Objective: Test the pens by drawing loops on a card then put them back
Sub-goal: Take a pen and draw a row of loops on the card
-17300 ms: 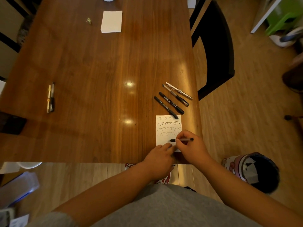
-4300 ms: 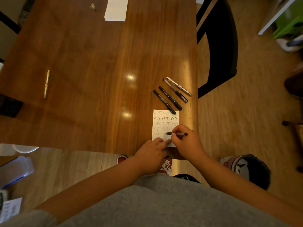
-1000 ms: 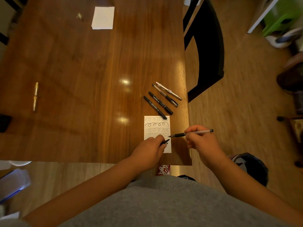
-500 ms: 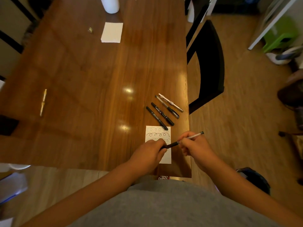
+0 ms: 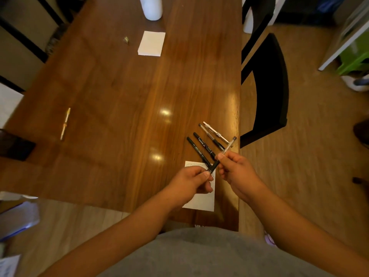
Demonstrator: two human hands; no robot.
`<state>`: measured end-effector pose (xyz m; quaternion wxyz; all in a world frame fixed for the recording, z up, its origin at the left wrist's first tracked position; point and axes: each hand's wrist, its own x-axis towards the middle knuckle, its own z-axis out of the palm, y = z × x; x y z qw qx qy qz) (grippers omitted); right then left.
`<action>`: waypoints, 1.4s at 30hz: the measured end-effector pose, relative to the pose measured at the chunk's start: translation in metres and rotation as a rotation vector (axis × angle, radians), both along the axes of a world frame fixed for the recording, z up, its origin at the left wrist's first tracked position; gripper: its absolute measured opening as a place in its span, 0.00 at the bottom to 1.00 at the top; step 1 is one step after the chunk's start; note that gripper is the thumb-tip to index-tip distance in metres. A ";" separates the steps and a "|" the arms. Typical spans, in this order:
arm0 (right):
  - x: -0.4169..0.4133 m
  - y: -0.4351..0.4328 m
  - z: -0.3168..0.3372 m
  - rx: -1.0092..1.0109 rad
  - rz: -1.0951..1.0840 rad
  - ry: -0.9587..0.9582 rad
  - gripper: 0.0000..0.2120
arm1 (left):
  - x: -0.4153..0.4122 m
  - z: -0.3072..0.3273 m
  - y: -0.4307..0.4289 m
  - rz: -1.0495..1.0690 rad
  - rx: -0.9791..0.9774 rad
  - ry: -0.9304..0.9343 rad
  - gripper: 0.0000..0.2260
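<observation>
A clear-barrelled pen [image 5: 228, 147] with a black front end is held above the white card [image 5: 201, 198]. My right hand [image 5: 236, 169] pinches its barrel. My left hand [image 5: 192, 181] pinches the black end of the same pen, where the cap [image 5: 213, 167] sits. The card lies near the table's front right corner, and my hands hide most of its loops. Just beyond the card, several other pens [image 5: 207, 143] lie side by side on the table.
On the wooden table [image 5: 123, 108] a gold pen [image 5: 65, 124] lies at the left, a blank white card [image 5: 151, 43] at the back and a white cylinder [image 5: 151, 6] beyond it. A black chair [image 5: 267, 82] stands at the right edge.
My right hand lifted the pen off the card. My left hand left the card holding the cap and came to the pen's tip. The pen now tilts up to the right.
</observation>
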<state>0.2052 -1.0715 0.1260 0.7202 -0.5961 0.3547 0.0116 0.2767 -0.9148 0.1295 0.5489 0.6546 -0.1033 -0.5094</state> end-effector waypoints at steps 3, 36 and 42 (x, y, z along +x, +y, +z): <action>0.010 -0.002 -0.002 -0.006 0.025 0.002 0.13 | 0.008 -0.002 -0.002 0.007 -0.013 0.082 0.11; 0.106 -0.118 -0.099 -1.020 0.503 0.308 0.08 | -0.010 -0.102 0.029 -0.443 0.627 -1.074 0.28; 0.097 -0.114 -0.094 -1.055 0.521 0.318 0.09 | -0.008 -0.102 0.031 -0.438 0.606 -1.048 0.28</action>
